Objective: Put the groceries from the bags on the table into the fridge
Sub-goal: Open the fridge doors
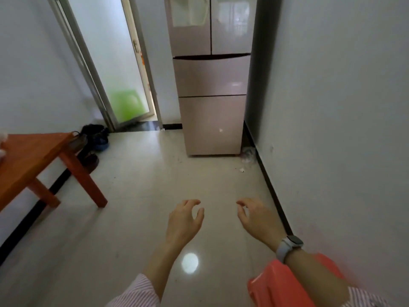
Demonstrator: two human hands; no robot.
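The fridge [211,85] stands straight ahead of me against the far wall, all its doors shut, its tall body upright. A red bag [285,284] hangs from my right forearm. My right hand [259,216] and left hand [184,220] are both empty, fingers loosely curled apart, about equally far from the doors. The table [28,156] sits to my left.

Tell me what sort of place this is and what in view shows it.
Probably a home, likely a small dining or entry area beside a kitchen. A tall multi-door fridge stands closed against the wall, an orange wooden table sits at the left, and shoes lie on the tiled floor by a frosted glass door.
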